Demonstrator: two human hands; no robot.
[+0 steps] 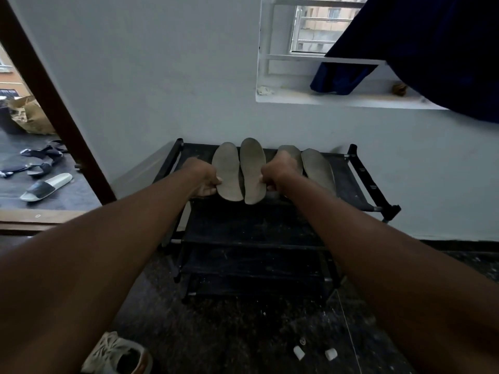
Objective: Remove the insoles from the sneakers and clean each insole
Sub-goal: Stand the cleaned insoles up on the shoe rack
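Four insoles on the top shelf of the shoe rack – the laying-out step, by the look of it.

The left hand (pixel 204 179) pinches the left edge of the leftmost insole (pixel 228 171) near its heel, and the right hand (pixel 278 171) is curled around the right edge of the second insole (pixel 252 170), both insoles near the middle of the top shelf (pixel 348 182). A third insole (pixel 293 155) (half hidden behind the right hand) and a fourth insole (pixel 317 168) lie toward the right end. All four run front to back – toes at the back rail by the wall, heels at or over the front edge. The removal seems done, judging from the sneaker (pixel 118 354) on the floor; next probably calls for letting go with the pair square and side by side, or lifting one to clean.
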